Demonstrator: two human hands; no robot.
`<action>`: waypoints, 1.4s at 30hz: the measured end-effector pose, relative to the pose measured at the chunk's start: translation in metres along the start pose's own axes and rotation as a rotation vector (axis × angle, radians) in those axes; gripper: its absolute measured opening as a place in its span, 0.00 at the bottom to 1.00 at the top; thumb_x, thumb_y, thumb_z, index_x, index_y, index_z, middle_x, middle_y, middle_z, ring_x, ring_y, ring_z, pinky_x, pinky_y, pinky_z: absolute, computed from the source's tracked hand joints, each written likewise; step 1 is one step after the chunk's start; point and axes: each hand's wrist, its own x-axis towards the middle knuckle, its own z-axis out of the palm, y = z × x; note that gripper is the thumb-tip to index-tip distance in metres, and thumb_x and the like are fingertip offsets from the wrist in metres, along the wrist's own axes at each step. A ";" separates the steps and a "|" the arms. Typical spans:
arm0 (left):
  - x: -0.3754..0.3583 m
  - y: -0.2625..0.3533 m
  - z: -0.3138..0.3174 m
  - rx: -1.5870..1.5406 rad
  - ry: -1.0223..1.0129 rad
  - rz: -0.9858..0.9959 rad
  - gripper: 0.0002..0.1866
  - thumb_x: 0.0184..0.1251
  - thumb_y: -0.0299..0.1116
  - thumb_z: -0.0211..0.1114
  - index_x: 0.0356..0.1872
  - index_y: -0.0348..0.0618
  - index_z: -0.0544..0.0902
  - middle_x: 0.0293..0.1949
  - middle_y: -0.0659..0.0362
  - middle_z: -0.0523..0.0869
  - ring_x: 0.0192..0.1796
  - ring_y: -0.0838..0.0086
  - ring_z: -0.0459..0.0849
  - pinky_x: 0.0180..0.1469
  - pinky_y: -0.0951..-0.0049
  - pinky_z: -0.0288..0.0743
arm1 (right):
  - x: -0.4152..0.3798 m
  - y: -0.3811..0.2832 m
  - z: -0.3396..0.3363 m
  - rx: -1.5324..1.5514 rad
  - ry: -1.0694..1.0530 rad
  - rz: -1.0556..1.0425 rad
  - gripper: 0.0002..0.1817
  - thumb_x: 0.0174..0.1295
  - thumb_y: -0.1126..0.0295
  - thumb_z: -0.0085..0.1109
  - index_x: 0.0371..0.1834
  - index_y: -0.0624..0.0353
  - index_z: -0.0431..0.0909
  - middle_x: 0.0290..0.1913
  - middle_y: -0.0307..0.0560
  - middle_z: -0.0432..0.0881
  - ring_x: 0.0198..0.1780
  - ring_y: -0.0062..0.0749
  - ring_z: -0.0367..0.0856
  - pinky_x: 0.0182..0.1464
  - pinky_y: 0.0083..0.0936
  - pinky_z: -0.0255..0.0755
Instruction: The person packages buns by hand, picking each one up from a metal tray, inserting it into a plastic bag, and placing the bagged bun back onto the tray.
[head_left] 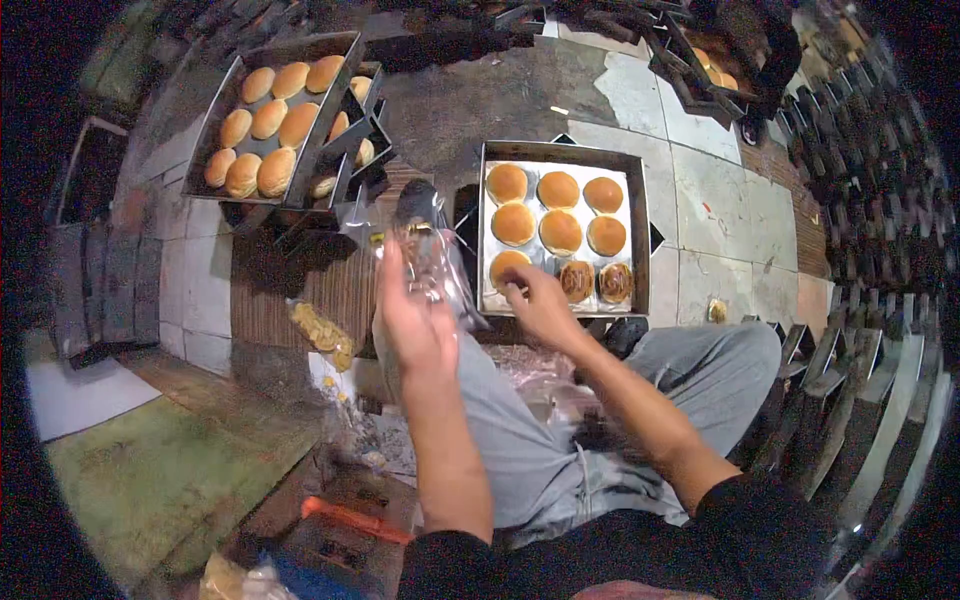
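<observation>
My left hand point(415, 325) is raised in the middle, its fingers closed on a clear plastic bag point(440, 265) that catches the light. What the bag contains, if anything, I cannot make out. To the right, my right hand point(545, 305) reaches over the near rim of a square metal tray point(641, 240). Its bent fingers close on the edge of a golden round bun point(511, 264) at the tray's near left corner. Other plain buns point(560, 232) sit in rows behind it. Two buns with dark brown swirled tops point(576, 281) lie beside it on the right.
More trays of buns point(268, 118) are stacked crosswise at the back left. Another bun tray point(715, 72) stands at the far right near a person's dark shoe point(750, 130). Stacked dark metal trays point(850, 380) line the right side. A bag of yellowish pieces point(322, 332) lies left of my leg.
</observation>
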 end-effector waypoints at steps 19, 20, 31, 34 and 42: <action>-0.009 -0.014 0.007 -0.078 -0.210 -0.090 0.23 0.83 0.47 0.52 0.65 0.41 0.76 0.58 0.48 0.85 0.61 0.48 0.85 0.51 0.55 0.86 | -0.031 0.130 -0.075 1.109 0.172 0.514 0.14 0.63 0.62 0.66 0.50 0.51 0.80 0.46 0.40 0.84 0.44 0.31 0.83 0.46 0.33 0.78; -0.013 -0.020 0.009 -0.052 -0.174 -0.094 0.22 0.82 0.47 0.53 0.64 0.42 0.76 0.57 0.49 0.85 0.60 0.49 0.86 0.52 0.54 0.86 | -0.058 0.062 -0.107 1.293 0.128 0.577 0.25 0.66 0.62 0.64 0.65 0.48 0.70 0.59 0.43 0.79 0.57 0.34 0.81 0.55 0.38 0.80; -0.071 -0.056 0.039 -0.010 -0.288 -0.278 0.26 0.76 0.55 0.59 0.64 0.49 0.73 0.56 0.49 0.81 0.57 0.51 0.86 0.57 0.39 0.82 | -0.147 -0.102 -0.127 -0.005 0.217 -0.519 0.27 0.62 0.76 0.68 0.66 0.67 0.75 0.63 0.60 0.81 0.64 0.49 0.82 0.65 0.38 0.77; -0.091 -0.062 0.043 -0.002 -0.308 -0.144 0.31 0.79 0.59 0.52 0.66 0.44 0.73 0.57 0.48 0.83 0.56 0.54 0.86 0.58 0.50 0.82 | -0.150 -0.087 -0.116 -0.139 0.159 -0.667 0.23 0.64 0.80 0.62 0.64 0.66 0.76 0.67 0.62 0.77 0.70 0.54 0.76 0.70 0.43 0.73; -0.089 -0.102 0.012 -0.230 -0.644 -0.263 0.39 0.81 0.62 0.43 0.77 0.38 0.62 0.71 0.44 0.74 0.73 0.41 0.72 0.67 0.39 0.76 | -0.142 -0.110 -0.109 -0.037 0.067 -0.254 0.09 0.67 0.69 0.63 0.45 0.62 0.81 0.50 0.55 0.84 0.52 0.54 0.82 0.53 0.44 0.75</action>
